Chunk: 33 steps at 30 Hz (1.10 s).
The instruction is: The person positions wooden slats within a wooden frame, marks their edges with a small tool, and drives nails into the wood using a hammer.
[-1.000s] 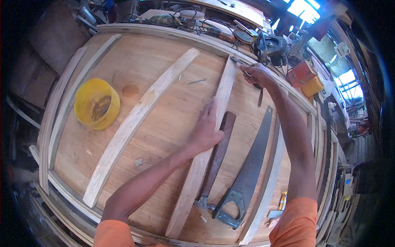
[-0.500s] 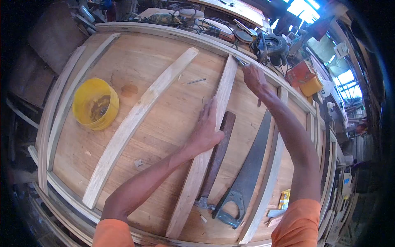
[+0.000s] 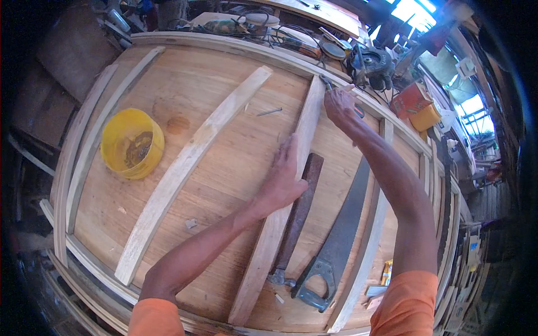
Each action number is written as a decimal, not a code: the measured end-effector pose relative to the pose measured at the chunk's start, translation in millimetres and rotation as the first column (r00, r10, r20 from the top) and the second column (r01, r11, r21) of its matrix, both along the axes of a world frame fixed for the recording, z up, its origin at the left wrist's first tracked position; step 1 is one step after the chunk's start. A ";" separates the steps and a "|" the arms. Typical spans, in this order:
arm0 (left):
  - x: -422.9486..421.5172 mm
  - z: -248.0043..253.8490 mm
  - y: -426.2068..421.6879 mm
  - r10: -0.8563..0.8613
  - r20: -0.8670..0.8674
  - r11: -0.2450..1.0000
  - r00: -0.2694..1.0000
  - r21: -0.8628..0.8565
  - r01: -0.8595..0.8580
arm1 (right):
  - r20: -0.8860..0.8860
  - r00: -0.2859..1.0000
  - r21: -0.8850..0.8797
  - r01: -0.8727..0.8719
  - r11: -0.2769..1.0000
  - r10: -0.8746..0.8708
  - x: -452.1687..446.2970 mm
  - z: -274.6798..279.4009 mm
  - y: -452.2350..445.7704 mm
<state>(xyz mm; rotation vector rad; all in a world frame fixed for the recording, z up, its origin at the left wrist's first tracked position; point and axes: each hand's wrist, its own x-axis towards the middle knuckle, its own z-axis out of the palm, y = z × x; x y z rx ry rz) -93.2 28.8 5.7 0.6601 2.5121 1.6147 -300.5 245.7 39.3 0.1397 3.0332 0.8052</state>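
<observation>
My left hand is wrapped over the middle of a wooden slat, fingers on its left side and thumb on the right. At the slat's far end my right hand is closed round what look like pliers; their dark metal head is by the joint with the frame rail, and most of the handles is hidden. Just right of the slat lies a hammer, its head toward me. A handsaw lies beside it. A loose nail is on the panel to the left.
A yellow tub with small dark bits stands on the wooden panel at left. Another slat lies between tub and hands. Beyond the frame are a power tool, cables and a red box.
My right hand has turned and shifted slightly left at the slat's far end, and the pliers have tilted with it. My left hand stays on the slat.
</observation>
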 end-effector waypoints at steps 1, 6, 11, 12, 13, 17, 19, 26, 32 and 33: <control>-0.1 -0.6 0.0 -0.002 -0.016 1.000 1.000 0.007 0.002 | 0.001 1.000 -0.001 0.000 1.000 0.000 2.3 3.9 -3.8; 1.2 -0.9 -0.3 -0.005 -0.016 1.000 1.000 0.011 0.005 | 0.017 0.998 -0.017 0.063 0.998 -0.063 -4.4 9.5 -7.8; -0.2 -4.6 1.3 -0.003 -0.044 1.000 0.999 0.003 0.004 | 0.079 0.997 -0.017 0.003 1.000 -0.002 -11.4 0.4 -2.9; 0.1 -4.6 1.4 -0.005 -0.044 1.000 0.999 0.002 0.005 | 0.081 0.997 -0.012 -0.010 1.000 0.011 -17.1 -8.1 3.3; 1.2 -3.2 0.9 -0.006 -0.032 1.000 0.999 0.001 0.006 | 0.082 0.996 -0.007 -0.024 1.000 0.024 -15.5 -6.4 0.9; 1.9 -1.4 -0.7 -0.008 -0.041 1.000 0.999 0.025 0.009 | 0.137 0.975 0.162 -0.197 0.967 0.175 -20.4 -2.0 15.2; 2.3 -0.3 0.1 -0.003 -0.019 1.000 1.000 0.021 0.003 | 0.261 0.896 0.235 -0.420 0.876 0.359 -16.6 6.1 26.4; 0.7 -0.5 1.6 -0.001 -0.002 1.000 1.000 -0.015 0.001 | -0.009 0.885 -0.169 -0.460 0.872 0.465 -7.1 37.9 34.8; 0.0 -0.1 1.0 0.002 -0.007 1.000 1.000 0.013 -0.002 | 0.062 0.925 -0.219 -0.354 0.909 0.376 -1.9 26.2 51.2; -0.2 -0.3 1.0 0.002 -0.009 1.000 1.000 0.014 -0.002 | 0.062 0.925 -0.218 -0.355 0.909 0.376 -2.9 20.2 54.2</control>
